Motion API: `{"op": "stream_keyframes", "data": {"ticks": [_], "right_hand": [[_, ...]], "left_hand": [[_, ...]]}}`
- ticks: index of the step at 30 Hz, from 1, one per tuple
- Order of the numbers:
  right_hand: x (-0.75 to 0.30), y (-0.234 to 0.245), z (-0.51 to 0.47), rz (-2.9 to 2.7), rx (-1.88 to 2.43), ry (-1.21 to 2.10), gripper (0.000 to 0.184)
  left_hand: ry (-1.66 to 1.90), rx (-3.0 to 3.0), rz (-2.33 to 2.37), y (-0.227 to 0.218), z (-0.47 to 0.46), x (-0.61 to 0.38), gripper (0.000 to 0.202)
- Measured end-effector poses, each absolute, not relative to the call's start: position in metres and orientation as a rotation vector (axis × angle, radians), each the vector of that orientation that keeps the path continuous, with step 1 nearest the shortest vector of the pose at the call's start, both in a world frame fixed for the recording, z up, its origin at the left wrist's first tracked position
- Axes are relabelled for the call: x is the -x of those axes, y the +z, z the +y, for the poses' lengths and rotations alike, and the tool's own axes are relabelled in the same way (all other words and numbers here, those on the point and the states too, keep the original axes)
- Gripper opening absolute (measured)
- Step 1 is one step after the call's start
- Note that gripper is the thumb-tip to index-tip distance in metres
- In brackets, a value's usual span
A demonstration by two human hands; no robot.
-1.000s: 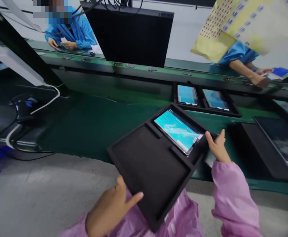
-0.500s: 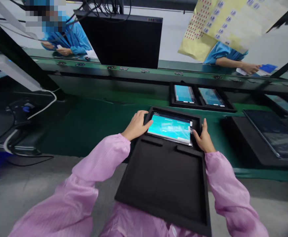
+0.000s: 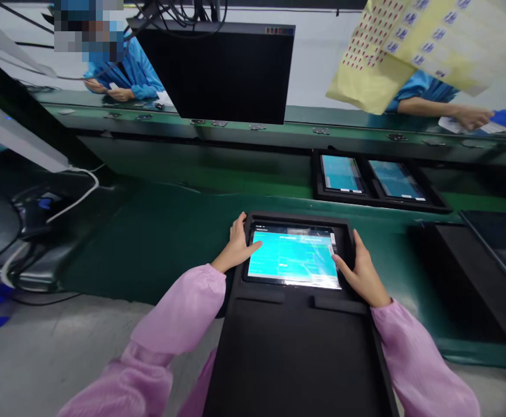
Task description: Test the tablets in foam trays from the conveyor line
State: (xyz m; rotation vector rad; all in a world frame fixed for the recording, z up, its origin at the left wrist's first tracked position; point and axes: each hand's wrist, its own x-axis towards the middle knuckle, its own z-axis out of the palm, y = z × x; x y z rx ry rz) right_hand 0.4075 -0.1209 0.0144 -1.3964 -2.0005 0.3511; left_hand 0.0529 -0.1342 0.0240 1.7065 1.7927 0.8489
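Note:
A black foam tray [image 3: 296, 353] lies in front of me, its far end over the green belt [image 3: 157, 231]. A tablet [image 3: 292, 258] with a lit cyan screen under clear film sits in the tray's far pocket; the near pocket holds nothing. My left hand [image 3: 238, 246] rests on the tablet's left edge, fingers stretched out and thumb on the tray rim. My right hand [image 3: 359, 269] lies at the tablet's right edge, fingers extended and touching it. Both arms wear pink sleeves.
A second black tray [image 3: 378, 184] with two lit tablets sits farther back on the belt. Dark trays [image 3: 487, 260] stand at the right. A black monitor back [image 3: 227, 63] hangs above. People in blue work across the line. Cables [image 3: 40, 220] lie at left.
The tray has turned from a diagonal tilt to lie straight in front of me. My left hand moved from the tray's near corner to the tablet's left edge; my right hand stayed at its right edge.

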Motion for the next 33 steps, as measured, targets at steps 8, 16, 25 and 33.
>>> {"op": "stream_keyframes", "data": {"ticks": [8,16,25,33], "right_hand": [[-0.360,0.048,-0.146,-2.406,1.165,0.075,0.060],[-0.324,0.042,-0.154,-2.529,1.273,0.093,0.052],[-0.291,0.060,-0.178,-2.856,0.530,0.325,0.055],[-0.274,0.060,-0.170,-2.803,0.463,-0.059,0.061]], "left_hand": [[0.522,-2.515,1.835,0.063,-0.099,-0.064,0.034],[0.700,-2.492,1.767,0.053,-0.097,-0.063,0.029],[0.899,-2.352,1.640,0.044,-0.094,-0.055,0.024],[1.181,-2.231,1.516,0.043,-0.099,-0.053,0.024]]}}
